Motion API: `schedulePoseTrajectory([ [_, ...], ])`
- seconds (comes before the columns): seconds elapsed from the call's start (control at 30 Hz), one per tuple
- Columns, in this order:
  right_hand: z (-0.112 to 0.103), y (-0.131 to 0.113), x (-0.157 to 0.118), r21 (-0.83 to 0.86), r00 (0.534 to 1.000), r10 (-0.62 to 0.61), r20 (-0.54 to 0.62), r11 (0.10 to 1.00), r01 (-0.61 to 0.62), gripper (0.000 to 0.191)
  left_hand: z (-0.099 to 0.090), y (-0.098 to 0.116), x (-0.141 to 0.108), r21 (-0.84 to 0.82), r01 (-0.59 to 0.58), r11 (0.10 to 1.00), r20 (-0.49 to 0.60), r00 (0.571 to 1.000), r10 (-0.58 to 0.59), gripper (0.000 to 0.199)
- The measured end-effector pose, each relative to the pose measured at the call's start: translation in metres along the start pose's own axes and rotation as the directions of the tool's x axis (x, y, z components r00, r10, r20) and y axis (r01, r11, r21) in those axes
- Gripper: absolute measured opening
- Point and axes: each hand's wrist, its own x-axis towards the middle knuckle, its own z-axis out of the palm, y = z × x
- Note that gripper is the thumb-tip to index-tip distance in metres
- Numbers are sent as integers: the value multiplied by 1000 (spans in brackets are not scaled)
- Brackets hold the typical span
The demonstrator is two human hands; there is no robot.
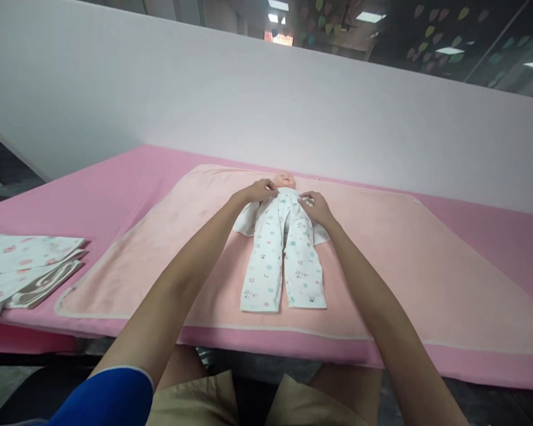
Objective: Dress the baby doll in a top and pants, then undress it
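White printed baby trousers lie over a baby doll, their legs stretched toward me. Only the doll's head shows beyond the waistband. White sleeves stick out on both sides from under the trousers. My left hand is at the left end of the waistband, its fingers pinched on the cloth. At the right end, my right hand has thumb and fingers closed on the waistband as well.
A peach blanket is spread under the doll on a pink padded table. Folded printed cloths lie at the left edge. A white wall panel rises behind, with dark glass above it.
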Motion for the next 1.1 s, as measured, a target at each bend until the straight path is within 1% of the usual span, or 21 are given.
schedulePoseTrajectory([
  [0.07,0,7,10,53,995,15,100,998,-21,34,-9,-8,5,-19,-38,999,168,985,41,48],
  [0.1,0,11,14,89,987,23,158,995,-38,40,-12,-12,6,-19,-60,998,230,971,63,51],
  [0.17,0,18,19,164,967,27,254,984,-71,51,-15,-20,5,-29,-89,996,280,955,94,56],
  [0.2,2,21,21,201,962,28,271,976,-85,56,-15,-23,5,-44,-96,994,280,954,104,57],
  [0.23,4,25,22,236,963,40,265,966,-105,59,-14,-27,4,-67,-96,993,272,956,111,57],
  [0.37,20,34,25,315,973,167,161,925,-211,67,-2,-36,4,-219,-93,971,207,968,139,47],
  [0.43,25,36,25,308,973,193,129,924,-224,67,3,-37,6,-254,-73,964,165,979,118,42],
  [0.47,26,36,25,300,975,188,122,929,-217,66,4,-36,6,-243,-68,968,146,983,106,42],
  [0.53,22,34,25,271,976,173,132,941,-203,61,1,-35,7,-168,-76,983,139,985,100,43],
  [0.6,11,30,24,212,973,147,180,960,-184,54,-8,-35,7,-72,-102,992,161,980,113,47],
  [0.7,-11,25,23,62,947,113,300,989,-137,43,-27,-36,4,90,-124,988,244,965,99,59],
  [0.77,-24,24,21,-24,917,114,382,993,-113,34,-37,-39,1,225,-122,967,311,949,47,65],
  [0.83,-32,26,20,-69,898,119,423,993,-99,28,-41,-42,-2,310,-100,945,339,941,-11,66],
  [0.9,-34,30,21,-93,898,93,430,994,-58,28,-39,-46,-4,308,-79,948,326,945,-27,66],
  [1.0,-26,38,24,-109,908,12,419,993,37,29,-31,-49,-3,261,-94,961,311,950,8,61],
  [1.07,-18,42,21,-115,928,-45,371,989,94,27,-25,-51,-6,249,-131,959,298,953,53,54],
  [1.1,-15,43,16,-127,945,-79,317,984,125,27,-21,-51,-10,251,-160,955,268,959,90,50],
])
